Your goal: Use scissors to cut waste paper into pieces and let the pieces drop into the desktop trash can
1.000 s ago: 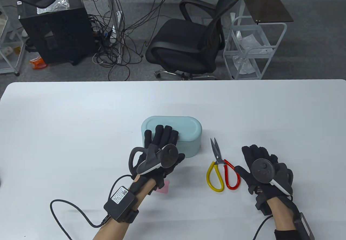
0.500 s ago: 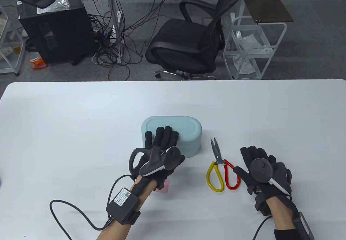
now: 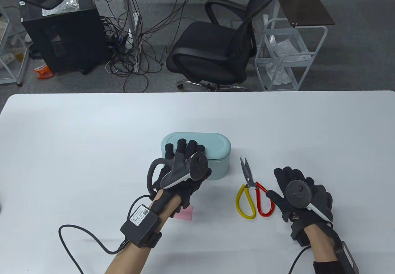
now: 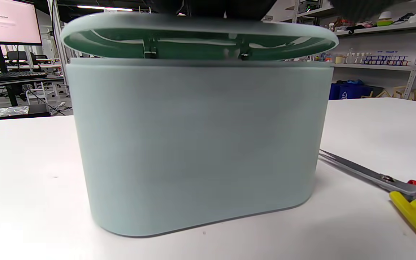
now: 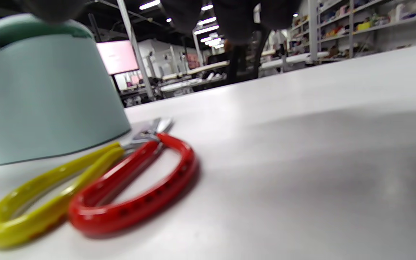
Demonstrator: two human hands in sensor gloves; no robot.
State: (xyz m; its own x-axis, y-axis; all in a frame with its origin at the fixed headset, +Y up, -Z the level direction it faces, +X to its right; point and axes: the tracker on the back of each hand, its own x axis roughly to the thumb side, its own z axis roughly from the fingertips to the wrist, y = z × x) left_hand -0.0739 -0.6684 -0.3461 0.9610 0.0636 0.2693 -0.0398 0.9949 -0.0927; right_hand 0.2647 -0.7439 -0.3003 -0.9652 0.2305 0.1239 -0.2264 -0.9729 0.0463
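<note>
Opening stage only | left hand [image 3: 182, 169] rests straight fingers [image 3: 185, 146] on trash can [image 3: 216, 159] lid, lid ajar | right hand [image 3: 299, 193] relaxed, empty, beside scissors [image 3: 251, 193] lying right of can | pink paper [image 3: 185, 214] uncut before can | cutting all ahead

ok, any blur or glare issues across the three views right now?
Table view: sharp, evenly lit, soft shadows under both hands, no glare. Left wrist view: trash can fills the frame, slightly soft, lid edge blurred. Right wrist view: scissors close and soft, table smeared, ceiling lights blown out.
</note>
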